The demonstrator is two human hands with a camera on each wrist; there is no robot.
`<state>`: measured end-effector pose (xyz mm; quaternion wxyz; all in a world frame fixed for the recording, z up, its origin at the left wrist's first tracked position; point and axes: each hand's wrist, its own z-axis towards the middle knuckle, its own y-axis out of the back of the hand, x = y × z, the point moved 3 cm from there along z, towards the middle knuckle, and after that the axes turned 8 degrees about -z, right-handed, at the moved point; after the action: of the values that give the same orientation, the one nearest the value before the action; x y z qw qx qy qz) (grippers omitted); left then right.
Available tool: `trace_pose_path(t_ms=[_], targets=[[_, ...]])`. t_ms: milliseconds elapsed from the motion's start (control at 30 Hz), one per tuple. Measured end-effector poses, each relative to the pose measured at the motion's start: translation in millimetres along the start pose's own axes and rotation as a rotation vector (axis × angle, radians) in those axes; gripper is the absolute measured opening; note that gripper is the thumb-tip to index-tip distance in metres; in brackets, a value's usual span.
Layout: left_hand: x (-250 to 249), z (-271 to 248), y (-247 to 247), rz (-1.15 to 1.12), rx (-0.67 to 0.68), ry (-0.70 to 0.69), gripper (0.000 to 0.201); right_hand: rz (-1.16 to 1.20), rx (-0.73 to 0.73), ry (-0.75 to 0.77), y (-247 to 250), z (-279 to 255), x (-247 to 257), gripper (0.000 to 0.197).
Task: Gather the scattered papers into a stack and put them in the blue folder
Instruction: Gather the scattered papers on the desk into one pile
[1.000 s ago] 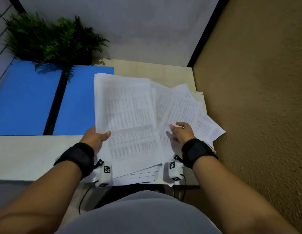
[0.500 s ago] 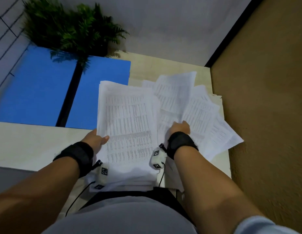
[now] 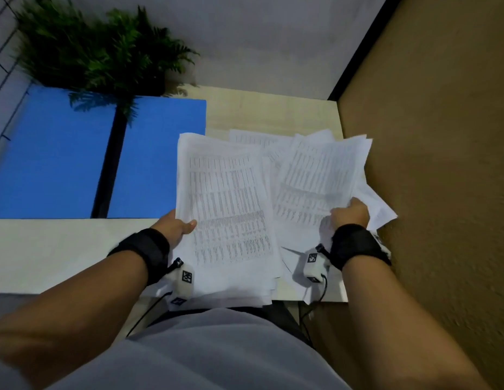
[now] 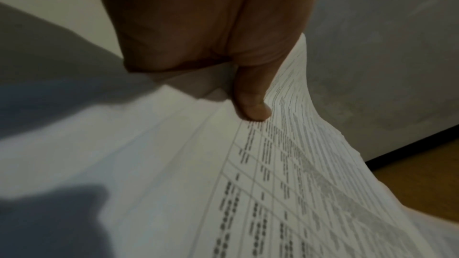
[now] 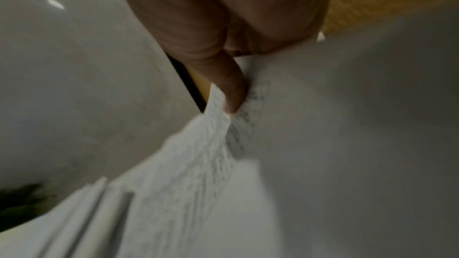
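My left hand (image 3: 177, 225) grips a thick stack of printed papers (image 3: 225, 204) by its left edge, thumb on top; the left wrist view shows that thumb (image 4: 250, 103) pressing the top sheet (image 4: 298, 193). To the right, my right hand (image 3: 349, 212) pinches a smaller bunch of printed sheets (image 3: 318, 170), lifted off the desk and fanned unevenly. In the right wrist view the thumb (image 5: 231, 85) clamps those sheets (image 5: 198, 164). More loose pages (image 3: 380, 204) lie under them at the desk's right edge. The open blue folder (image 3: 59, 159) lies flat at the left with a black spine.
A green fern plant (image 3: 98, 49) stands behind the folder and overhangs it. The light wooden desk (image 3: 267, 111) ends at a grey wall behind and a tan textured wall (image 3: 442, 164) close on the right. Bare pale desk surface (image 3: 48, 254) lies in front of the folder.
My right hand has moved right and taken hold of a bunch of loose sheets, raising them off the desk. The left hand keeps its grip on the main stack.
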<state>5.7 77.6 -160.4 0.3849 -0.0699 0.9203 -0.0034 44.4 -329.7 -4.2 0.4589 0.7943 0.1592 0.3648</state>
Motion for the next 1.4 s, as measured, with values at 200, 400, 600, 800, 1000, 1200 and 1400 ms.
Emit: trace_pose_path(t_ms=[200, 400, 600, 800, 1000, 1200, 1400], targets=[[-22, -24, -23, 0.047, 0.032, -0.037, 0.058, 0.464, -0.343, 0.254, 99, -26, 35, 0.015], [-29, -36, -33, 0.144, -0.023, -0.079, 0.095, 0.441, 0.077, 0.367, 32, -62, 51, 0.007], [-30, -46, -44, 0.02, -0.038, 0.119, 0.131, 0.145, 0.445, 0.246, -95, -90, 12, 0.026], [-34, -34, -38, 0.37, -0.017, -0.007, 0.068, -0.057, 0.431, 0.357, -96, -56, 19, 0.018], [-43, -44, -42, 0.573, -0.063, -0.001, 0.06, -0.39, 0.123, 0.129, -38, 33, -1, 0.084], [-49, -60, -53, 0.622, -0.096, -0.019, 0.055, -0.45, 0.287, 0.222, -41, 58, 3, 0.061], [-47, -58, -52, 0.586, -0.11, 0.014, 0.055, -0.834, 0.159, 0.307, -18, 96, 11, 0.051]])
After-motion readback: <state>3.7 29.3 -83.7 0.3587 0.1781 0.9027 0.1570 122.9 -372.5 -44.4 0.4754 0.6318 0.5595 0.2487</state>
